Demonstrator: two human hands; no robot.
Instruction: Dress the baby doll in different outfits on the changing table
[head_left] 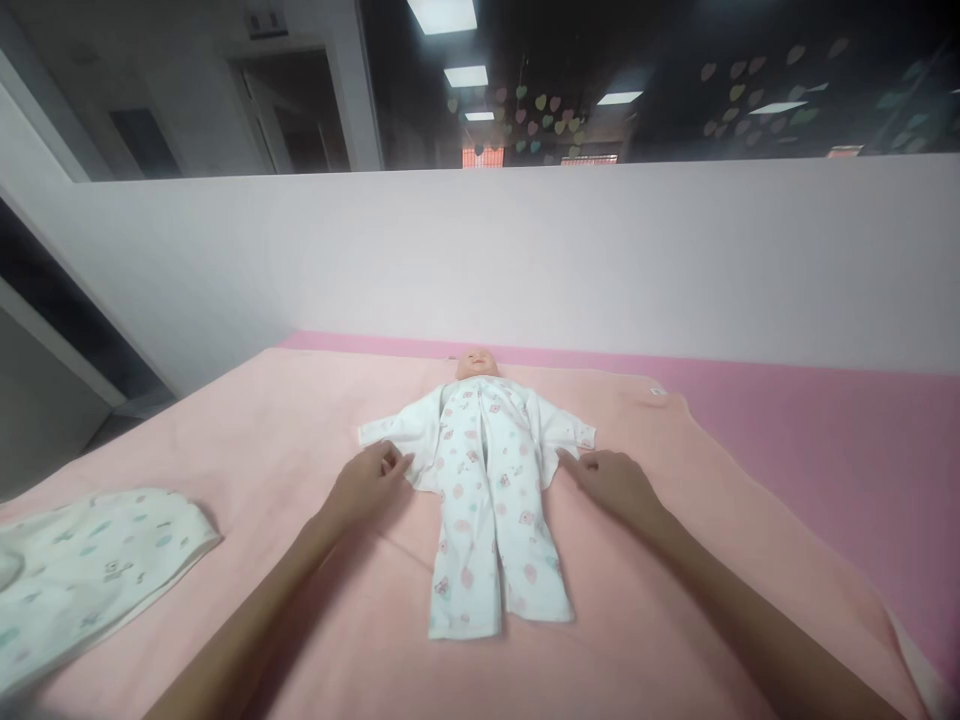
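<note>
A baby doll (pixel 478 364) lies on its back on a pink blanket (pixel 300 420), head toward the far wall. A white jacket (pixel 405 432) is spread open under it, and white printed trousers (pixel 487 520) lie on top, legs toward me. My left hand (pixel 367 482) is curled at the jacket's left lower edge, fingers pinched on the cloth. My right hand (pixel 611 480) rests at the jacket's right lower edge, index finger stretched to the hem and the other fingers curled.
Another printed white garment (pixel 90 570) lies folded at the blanket's left near corner. A brighter pink mat (pixel 810 420) shows beyond the blanket on the right. A white wall (pixel 525 260) runs behind the bed.
</note>
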